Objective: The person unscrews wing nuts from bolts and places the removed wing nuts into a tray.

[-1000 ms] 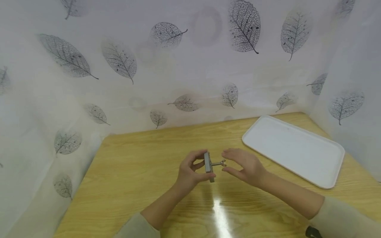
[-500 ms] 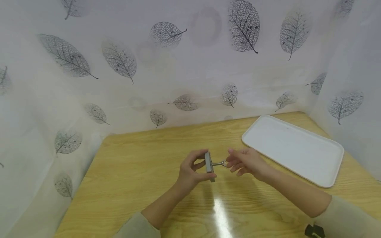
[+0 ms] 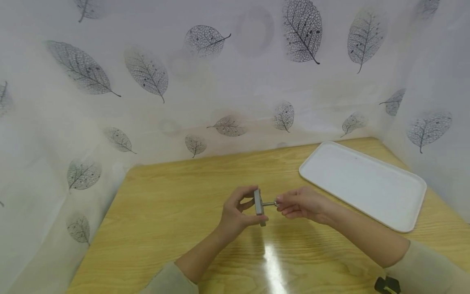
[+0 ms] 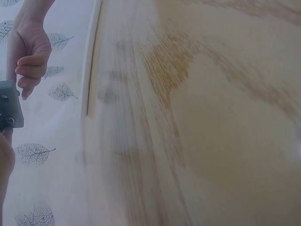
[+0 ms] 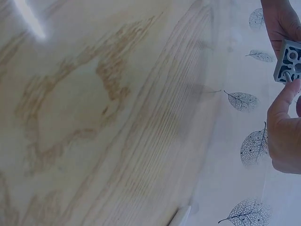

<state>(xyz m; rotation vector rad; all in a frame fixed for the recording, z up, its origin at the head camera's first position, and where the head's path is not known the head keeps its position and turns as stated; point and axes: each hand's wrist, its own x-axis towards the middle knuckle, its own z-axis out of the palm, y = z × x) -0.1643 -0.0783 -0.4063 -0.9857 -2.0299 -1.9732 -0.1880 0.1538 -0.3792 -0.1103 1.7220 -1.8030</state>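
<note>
My left hand [image 3: 233,210] grips a small grey metal block [image 3: 258,202] between its thumb below and fingers above, holding it on edge over the table. A thin metal screw [image 3: 269,203] sticks out of the block's right face. My right hand [image 3: 304,204] pinches the screw's outer end, whose wing-shaped head is mostly hidden by the fingertips. In the right wrist view the block [image 5: 284,63] shows round holes and recesses, with the screw in one near its lower corner. In the left wrist view only part of the block [image 4: 11,106] shows at the left edge.
A white rectangular tray [image 3: 361,183] lies at the back right of the wooden table [image 3: 176,204]. Behind and beside the table hang white sheets [image 3: 235,85] printed with dark leaves. A dark object [image 3: 388,284] shows under the right sleeve.
My right hand first had thumb and fingers spread beside the screw's winged head, then turned over and closed onto it. My left hand kept the block nearly still.
</note>
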